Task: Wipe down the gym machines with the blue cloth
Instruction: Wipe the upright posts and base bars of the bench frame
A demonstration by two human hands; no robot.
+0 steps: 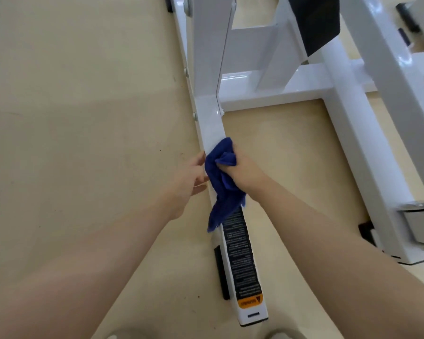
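Observation:
A white gym machine's base bar (212,126) runs along the floor from the middle of the view toward my feet, carrying a black warning label (239,248). My right hand (242,171) grips the bunched blue cloth (222,187) and holds it against the top of the bar, with a loose end of the cloth hanging over the bar's left side. My left hand (190,178) is beside the bar on its left, fingers extended and touching the bar's edge next to the cloth.
White frame beams (274,94) cross behind the bar, and an upright post (212,40) rises from it. A black pad (313,23) sits at the top right. Another white beam with a metal foot (416,216) stands right. Beige floor lies left.

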